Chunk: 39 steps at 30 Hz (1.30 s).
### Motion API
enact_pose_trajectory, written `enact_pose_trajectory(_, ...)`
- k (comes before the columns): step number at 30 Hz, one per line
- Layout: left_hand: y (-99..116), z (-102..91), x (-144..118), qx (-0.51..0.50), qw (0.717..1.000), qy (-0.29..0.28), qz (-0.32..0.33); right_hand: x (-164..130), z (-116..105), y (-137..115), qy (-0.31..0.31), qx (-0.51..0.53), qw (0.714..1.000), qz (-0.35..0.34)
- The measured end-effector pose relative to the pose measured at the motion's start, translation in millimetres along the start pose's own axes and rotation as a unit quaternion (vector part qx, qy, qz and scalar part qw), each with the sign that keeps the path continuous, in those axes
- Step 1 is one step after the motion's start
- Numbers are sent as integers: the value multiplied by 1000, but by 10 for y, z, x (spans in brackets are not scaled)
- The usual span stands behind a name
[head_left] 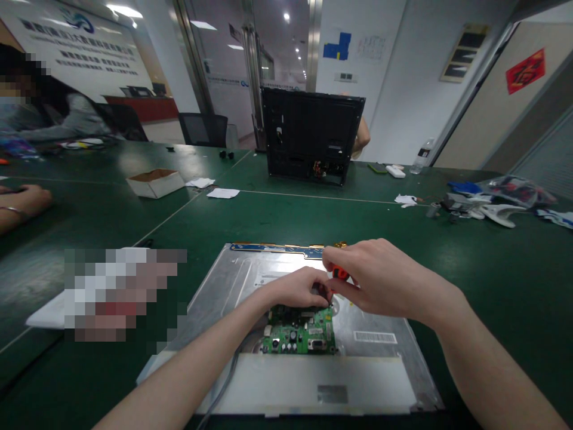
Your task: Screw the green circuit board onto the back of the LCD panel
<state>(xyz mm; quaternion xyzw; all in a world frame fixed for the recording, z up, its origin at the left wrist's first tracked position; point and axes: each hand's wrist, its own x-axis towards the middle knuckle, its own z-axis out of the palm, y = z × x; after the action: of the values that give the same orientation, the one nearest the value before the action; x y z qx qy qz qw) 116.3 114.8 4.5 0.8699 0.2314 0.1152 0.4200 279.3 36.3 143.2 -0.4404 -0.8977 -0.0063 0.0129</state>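
Observation:
A flat metal-backed display panel (378, 373) lies in front of me, with a green circuit board (298, 334) on its middle. My right hand (376, 278) is closed around the red-and-black handle of a screwdriver (340, 273); its shaft points down toward the board's upper right corner and is mostly hidden. Beside that corner, my left hand (304, 286) has its fingers curled and pinched together, and what they hold is hidden. A blue strip board (273, 248) runs along the panel's far edge. A grey cable (226, 382) passes from the board under my left forearm.
Across the green table (286, 209), a person holds up a black monitor housing (313, 134). An open cardboard box (156, 183) and paper scraps (222, 193) lie left of it. Plastic bags and parts (470, 203) sit at right. Another person's hand (27, 203) rests at far left.

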Motion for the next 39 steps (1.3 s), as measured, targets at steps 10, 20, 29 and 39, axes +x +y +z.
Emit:
enact_pose_trajectory(10,9,-11,1,2,1000,0,11,-48,-22,22,-1,37,999,-22)
enact_pose_trajectory(20,74,-25,-9,-27,1000,-7,1,-51,-13,88,-2,-2,1000,18)
enact_pose_trajectory(29,74,-39,-7,-24,1000,-11,3,-108,-38,56,-18,24,999,23)
enact_pose_trajectory(39,16,-16,5,-21,1000,-6,5,-48,-25,18,2,15,1000,11)
